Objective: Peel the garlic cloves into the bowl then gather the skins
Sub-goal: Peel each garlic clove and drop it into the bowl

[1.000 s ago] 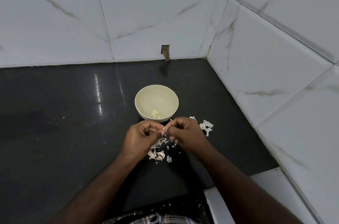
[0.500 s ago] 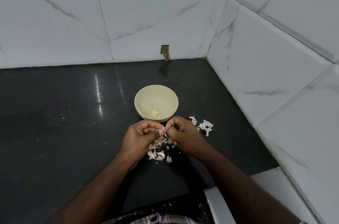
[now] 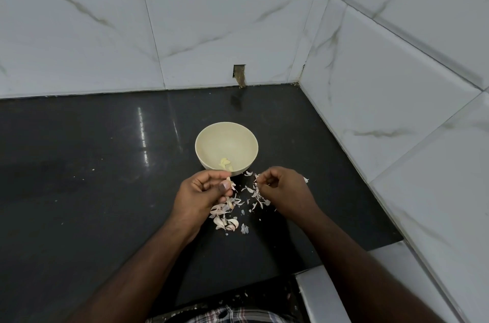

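The black countertop (image 3: pixel 92 190) runs into a corner of white marble-pattern wall tiles (image 3: pixel 211 31); I work at its near edge, where both forearms reach without stretching. One tile at the counter line has a small broken notch (image 3: pixel 239 75), which plays no part in the work.

The cream bowl (image 3: pixel 202 137) stands upright just beyond my hands, near enough, in my judgement, that a peeled clove travels only a short way. It holds a few peeled cloves (image 3: pixel 225 163), pale yellow, lying against the near wall of its floor. Nothing else is visible inside it.

My left hand (image 3: pixel 203 190) is curled, thumb and fingers pinching a garlic clove (image 3: pixel 229 183) that still carries skin; it sits just short of the bowl's near rim, above the litter. My right hand (image 3: pixel 280 190) is held apart to the right, fingers bent, thumb and forefinger pinching a strip of skin (image 3: pixel 257 177) that looks torn from that clove.

The loose skins (image 3: pixel 225 216) lie on the counter between and below my hands, with a further scatter (image 3: pixel 260 197) beside the right hand. I judge peeling to be in progress; gathering the skins is not yet begun.
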A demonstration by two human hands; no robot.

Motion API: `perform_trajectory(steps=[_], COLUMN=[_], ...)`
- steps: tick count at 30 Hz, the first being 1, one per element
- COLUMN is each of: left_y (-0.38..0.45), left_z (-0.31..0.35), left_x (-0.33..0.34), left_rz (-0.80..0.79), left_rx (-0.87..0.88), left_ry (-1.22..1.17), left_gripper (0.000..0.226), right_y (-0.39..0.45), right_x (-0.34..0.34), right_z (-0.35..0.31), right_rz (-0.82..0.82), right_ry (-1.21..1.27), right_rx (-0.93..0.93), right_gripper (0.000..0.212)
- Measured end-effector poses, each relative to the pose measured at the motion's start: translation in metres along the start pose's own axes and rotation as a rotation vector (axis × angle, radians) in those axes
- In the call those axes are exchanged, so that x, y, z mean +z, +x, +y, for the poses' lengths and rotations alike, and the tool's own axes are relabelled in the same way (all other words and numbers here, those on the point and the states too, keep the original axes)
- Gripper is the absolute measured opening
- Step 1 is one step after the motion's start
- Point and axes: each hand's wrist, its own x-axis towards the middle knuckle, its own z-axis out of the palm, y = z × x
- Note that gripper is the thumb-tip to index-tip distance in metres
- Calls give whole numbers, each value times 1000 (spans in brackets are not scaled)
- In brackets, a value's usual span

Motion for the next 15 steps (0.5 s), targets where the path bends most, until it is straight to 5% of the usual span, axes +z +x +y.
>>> perform_trajectory(steps=[3,15], left_y=[0,-1], left_z=[-1,1], left_x=[1,1], left_rz=[7,19], left_rx=[-12,-6], left_ry=[15,134], left_gripper=[13,10], right_y=[0,-7], right_x=[-2,19], right_z=[-5,-28], right_rz=[32,-118], right_ry=[12,20], right_rx=[-35,-128], right_gripper=[23,13])
